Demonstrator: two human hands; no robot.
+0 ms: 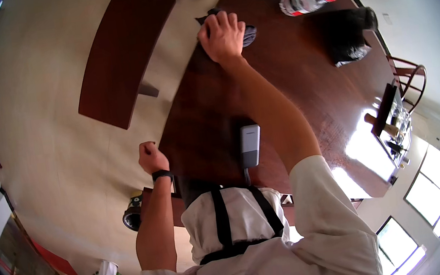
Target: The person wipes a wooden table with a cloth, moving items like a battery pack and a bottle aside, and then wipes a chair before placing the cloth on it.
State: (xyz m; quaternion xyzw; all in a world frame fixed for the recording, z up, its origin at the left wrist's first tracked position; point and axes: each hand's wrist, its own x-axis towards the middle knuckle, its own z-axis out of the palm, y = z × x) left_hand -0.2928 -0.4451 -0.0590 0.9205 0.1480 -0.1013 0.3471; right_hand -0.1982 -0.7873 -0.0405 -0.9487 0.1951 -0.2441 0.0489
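Observation:
My right hand (223, 35) reaches far over the dark wooden table (208, 110). It presses down on a dark grey cloth (249, 36) near the table's left edge, and the palm hides most of the cloth. My left hand (153, 158), with a black band on the wrist, hangs beside the table edge, curled into a loose fist with nothing visible in it. A grey-and-white handheld device (251, 146), probably a power bank, lies on the table close to my body, a cable running from its near end towards me.
A plastic bottle (306, 1) with a red cap lies on its side at the far right. Nearby is a black plastic bag (346, 35). A tray of tea things (395, 127) stands at the right end. Left are a wooden bench (121, 54) and a bin (132, 216).

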